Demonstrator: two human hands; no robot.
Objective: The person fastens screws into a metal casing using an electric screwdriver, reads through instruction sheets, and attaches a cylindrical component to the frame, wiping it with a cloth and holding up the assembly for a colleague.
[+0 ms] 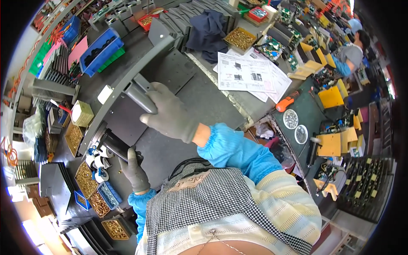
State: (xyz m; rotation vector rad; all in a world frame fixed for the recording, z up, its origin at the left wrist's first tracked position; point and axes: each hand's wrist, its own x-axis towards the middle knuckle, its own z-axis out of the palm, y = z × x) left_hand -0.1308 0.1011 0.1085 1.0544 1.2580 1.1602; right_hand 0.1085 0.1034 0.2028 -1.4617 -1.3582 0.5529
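Observation:
A long grey panel [121,87] stands tilted on the dark worktop in front of me, its edge running from far right to near left. My right hand [172,114], in a grey glove, is closed around the end of a grey tube-like handle [141,98] at the panel's inner side. Nearer, my gloved left hand [135,171] grips the end of a black cylindrical handle [114,142], which meets a round black base by the panel. The left fingertips are partly hidden behind it. White tape rolls [101,162] lie beside this hand.
Parts trays [86,180] and a blue bin of small parts [109,194] sit at near left. A blue crate [102,52] stands at far left. Printed sheets [246,73], an orange power tool [288,101] and round dishes [301,134] lie to the right. Another person works at far right.

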